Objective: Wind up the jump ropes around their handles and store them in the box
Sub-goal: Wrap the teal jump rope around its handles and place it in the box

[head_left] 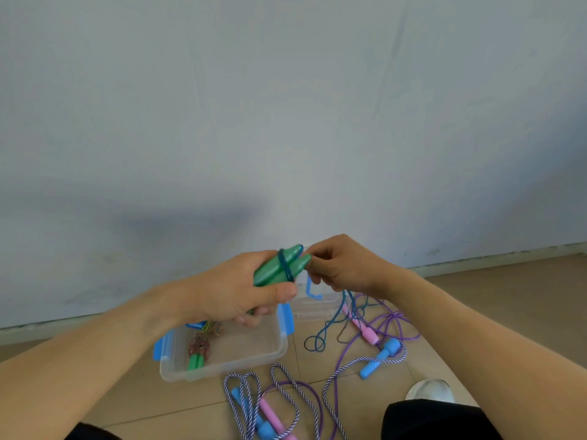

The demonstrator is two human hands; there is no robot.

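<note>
My left hand grips two green handles side by side, with one turn of dark blue rope around them. At the handles' tips my right hand pinches the same blue rope; the rest of it hangs down to loose loops on the floor. Below my hands a clear plastic box with blue latches stands on the floor. Inside it lies a wound rope with green handles.
The box's clear lid lies behind it. Loose ropes sprawl on the tiled floor: purple rope with pink handles, striped rope with blue handles, and more handles and cords near my knees. A shoe is at right. A wall rises behind.
</note>
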